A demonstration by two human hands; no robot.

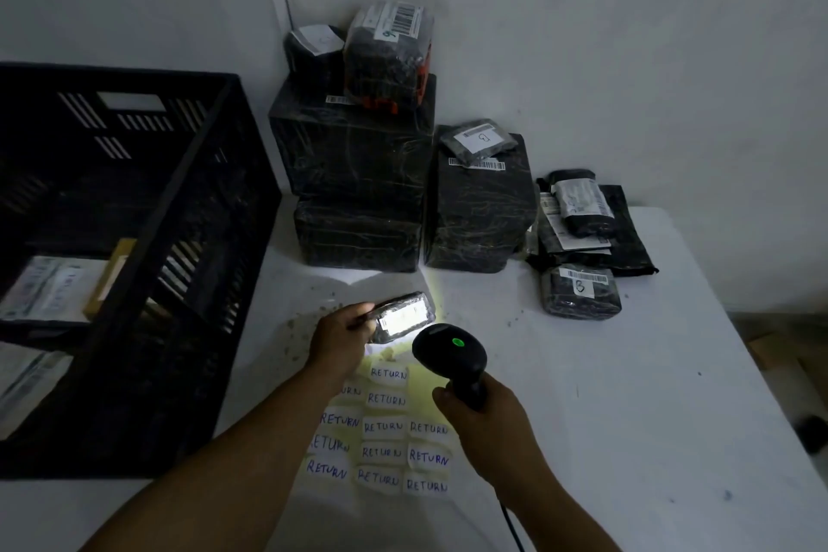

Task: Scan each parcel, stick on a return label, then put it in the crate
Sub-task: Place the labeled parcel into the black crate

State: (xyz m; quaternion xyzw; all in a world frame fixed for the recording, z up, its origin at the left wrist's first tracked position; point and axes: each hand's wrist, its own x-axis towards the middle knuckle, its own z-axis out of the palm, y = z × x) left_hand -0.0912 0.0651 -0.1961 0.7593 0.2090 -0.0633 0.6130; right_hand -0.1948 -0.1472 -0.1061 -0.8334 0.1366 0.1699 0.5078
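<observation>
My left hand (341, 335) grips a small dark wrapped parcel (403, 316) above the white table (627, 394), its label lit bright white. My right hand (481, 417) holds a black barcode scanner (449, 352) by the handle, its head aimed at the parcel and a green light glowing on top. Below them lies a sheet of handwritten RETURN labels (385, 439). A black slatted crate (125, 247) stands at the left with several labelled parcels on its bottom.
Against the wall stands a stack of large dark wrapped parcels (358, 166), with small ones on top. A taller parcel (479, 211) is beside it. Flat mailers (582, 229) and a small parcel marked B (580, 291) lie at the right. The scanner's cable (513, 524) trails toward me.
</observation>
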